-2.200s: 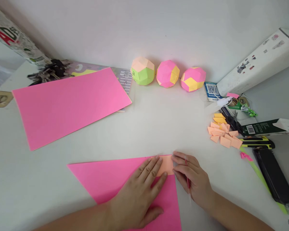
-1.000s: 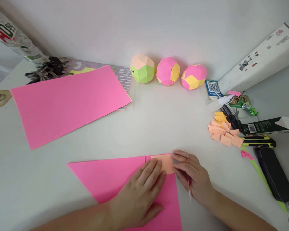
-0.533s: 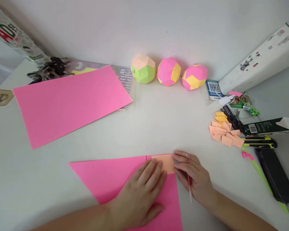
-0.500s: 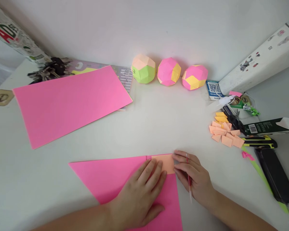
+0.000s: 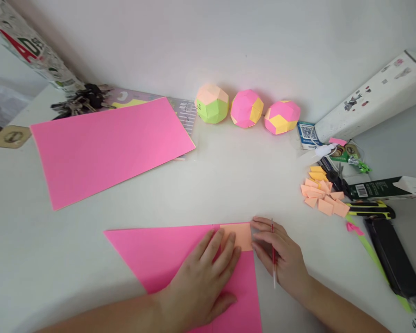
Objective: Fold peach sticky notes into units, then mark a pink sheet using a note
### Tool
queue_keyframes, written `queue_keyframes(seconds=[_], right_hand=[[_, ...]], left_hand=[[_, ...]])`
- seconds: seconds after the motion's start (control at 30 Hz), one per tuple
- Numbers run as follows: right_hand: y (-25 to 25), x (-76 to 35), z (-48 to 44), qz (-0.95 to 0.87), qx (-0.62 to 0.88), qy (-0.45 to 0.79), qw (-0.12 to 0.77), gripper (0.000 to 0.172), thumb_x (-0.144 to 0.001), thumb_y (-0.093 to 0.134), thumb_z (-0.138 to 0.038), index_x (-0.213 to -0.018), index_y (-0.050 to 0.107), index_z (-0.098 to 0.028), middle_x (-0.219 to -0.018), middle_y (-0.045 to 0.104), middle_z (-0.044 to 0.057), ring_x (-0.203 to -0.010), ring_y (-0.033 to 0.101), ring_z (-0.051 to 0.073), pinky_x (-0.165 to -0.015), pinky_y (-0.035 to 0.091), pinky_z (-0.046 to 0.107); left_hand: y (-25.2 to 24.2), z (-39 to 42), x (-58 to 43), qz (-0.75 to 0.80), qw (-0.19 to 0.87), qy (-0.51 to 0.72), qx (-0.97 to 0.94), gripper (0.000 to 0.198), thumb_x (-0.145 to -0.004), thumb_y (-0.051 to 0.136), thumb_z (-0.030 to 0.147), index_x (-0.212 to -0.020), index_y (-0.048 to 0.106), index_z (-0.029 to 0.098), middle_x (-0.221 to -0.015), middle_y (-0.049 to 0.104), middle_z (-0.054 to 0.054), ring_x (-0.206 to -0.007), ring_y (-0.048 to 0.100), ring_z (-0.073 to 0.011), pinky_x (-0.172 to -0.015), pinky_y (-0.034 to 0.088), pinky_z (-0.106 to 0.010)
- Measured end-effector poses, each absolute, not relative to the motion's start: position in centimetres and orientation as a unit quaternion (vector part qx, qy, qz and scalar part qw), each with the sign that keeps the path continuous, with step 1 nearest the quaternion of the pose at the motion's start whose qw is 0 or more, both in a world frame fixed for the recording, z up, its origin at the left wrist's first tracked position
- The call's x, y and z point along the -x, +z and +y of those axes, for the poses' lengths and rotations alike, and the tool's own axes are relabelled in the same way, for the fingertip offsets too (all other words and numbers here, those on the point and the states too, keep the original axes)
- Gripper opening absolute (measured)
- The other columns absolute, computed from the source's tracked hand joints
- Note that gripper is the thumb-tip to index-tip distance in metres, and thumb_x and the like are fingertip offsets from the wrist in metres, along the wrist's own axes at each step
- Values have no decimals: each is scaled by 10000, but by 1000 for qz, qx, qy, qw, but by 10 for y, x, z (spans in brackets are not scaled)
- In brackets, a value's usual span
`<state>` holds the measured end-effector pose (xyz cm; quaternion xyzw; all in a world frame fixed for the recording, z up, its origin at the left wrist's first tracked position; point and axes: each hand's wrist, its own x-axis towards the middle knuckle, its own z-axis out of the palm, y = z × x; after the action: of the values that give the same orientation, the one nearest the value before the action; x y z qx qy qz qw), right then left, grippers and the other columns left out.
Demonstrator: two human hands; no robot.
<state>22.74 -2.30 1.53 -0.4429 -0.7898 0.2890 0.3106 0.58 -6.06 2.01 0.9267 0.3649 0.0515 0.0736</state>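
Note:
A pink sheet (image 5: 166, 249) with a slanted left edge lies at the front of the table. On its top right corner rests a small peach paper rectangle (image 5: 241, 237). My left hand (image 5: 204, 273) lies flat with fingers spread, pressing on the pink sheet and the left part of the peach paper. My right hand (image 5: 286, 256) holds a thin red and clear pen (image 5: 273, 254) between its fingers, and its fingertips touch the right edge of the peach paper.
Another pink sheet (image 5: 111, 152) lies at the back left, near keys (image 5: 81, 99). Three faceted paper balls (image 5: 247, 108) stand along the wall. To the right are folded peach pieces (image 5: 324, 196), a cutter (image 5: 370, 209) and a black case (image 5: 393, 256).
The camera view has shifted slightly. The pen in my right hand is a little more upright. Both hands stay at the peach paper.

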Motion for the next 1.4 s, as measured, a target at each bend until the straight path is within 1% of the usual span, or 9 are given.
queue_keyframes(seconds=[0.13,0.17,0.3,0.4,0.53,0.67,0.83,1.0,1.4], right_hand=[[30,-231,-20,-696,513,369,340,115,-902,539,-190,-970,613,-245,-1039,676,50,-1054,604,207,-926,485,363],[36,-232,-19,-669,538,384,340,135,-933,496,-237,-958,628,-244,-1019,679,48,-1027,611,201,-915,483,353],[61,-224,-13,-635,517,468,332,463,-991,244,-454,-966,643,-221,-879,659,63,-814,607,188,-757,506,339],[65,-200,-1,-647,428,558,295,506,-962,249,-537,-1031,617,-197,-798,583,51,-680,563,171,-603,499,313],[43,-169,20,-632,424,602,241,304,-951,415,-409,-808,575,-193,-631,514,-19,-487,467,102,-495,447,251],[24,-166,30,-669,450,533,255,123,-873,548,-276,-775,536,-202,-596,509,-37,-506,488,106,-492,438,234],[25,-171,29,-720,434,489,233,166,-820,569,-192,-664,514,-205,-663,600,-2,-555,553,121,-487,456,227],[26,-168,27,-735,444,462,225,164,-799,581,-185,-641,541,-202,-672,635,7,-566,593,127,-492,481,220],[27,-166,30,-740,444,465,194,200,-823,579,-232,-630,537,-199,-663,630,10,-549,563,114,-468,475,203]], left_hand=[[20,-61,-7,370,81,45,-924,639,-920,261,572,-1334,476,135,-1386,476,-140,-1283,368,-367,-1078,131,-490],[20,-61,-7,369,82,43,-925,641,-922,253,569,-1338,472,133,-1389,473,-142,-1283,368,-369,-1073,141,-492],[21,-61,-8,366,84,29,-926,650,-923,259,557,-1359,447,113,-1391,465,-162,-1292,355,-379,-1057,177,-505],[21,-60,-8,364,84,28,-927,660,-920,267,561,-1361,445,103,-1390,465,-167,-1297,354,-368,-1062,185,-498],[23,-59,-9,372,77,41,-924,693,-906,297,574,-1378,415,80,-1370,487,-161,-1299,352,-359,-1071,187,-477],[23,-60,-9,380,61,54,-921,725,-883,349,587,-1368,414,52,-1334,514,-170,-1278,376,-363,-1075,186,-471],[22,-60,-10,394,54,58,-916,768,-867,379,605,-1384,388,37,-1367,480,-177,-1285,363,-378,-1077,194,-470],[22,-59,-12,396,48,55,-915,781,-854,398,618,-1383,399,44,-1341,511,-163,-1274,377,-385,-1073,213,-472],[22,-60,-12,398,47,51,-915,780,-841,413,624,-1373,421,54,-1332,518,-155,-1278,376,-378,-1077,211,-475]])
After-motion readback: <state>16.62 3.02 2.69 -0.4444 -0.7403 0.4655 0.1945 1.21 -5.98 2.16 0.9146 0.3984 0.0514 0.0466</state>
